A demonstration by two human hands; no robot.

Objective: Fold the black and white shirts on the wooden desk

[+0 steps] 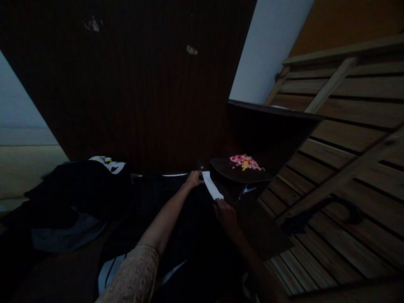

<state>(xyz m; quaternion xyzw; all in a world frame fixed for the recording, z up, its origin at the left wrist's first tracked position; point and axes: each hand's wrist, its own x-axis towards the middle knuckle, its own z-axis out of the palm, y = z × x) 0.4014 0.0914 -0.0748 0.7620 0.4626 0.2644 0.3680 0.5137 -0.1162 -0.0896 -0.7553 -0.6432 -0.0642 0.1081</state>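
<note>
Two hands on a dark garment [189, 227] spread over a dim surface. Left hand [194, 179] grips the far end of its white band [212, 188], fingers curled shut on it — right hand [225, 214] holds the near end; its finger position cannot be told. Coloured bits [244, 162] lie just beyond on a small shelf [227, 170].

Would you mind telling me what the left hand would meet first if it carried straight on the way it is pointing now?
The left hand points up and away along the dark garment, at the far end of its white strip. Straight on, it would probably meet the dark wooden panel standing behind, though depth is hard to judge in this dim light.
</note>
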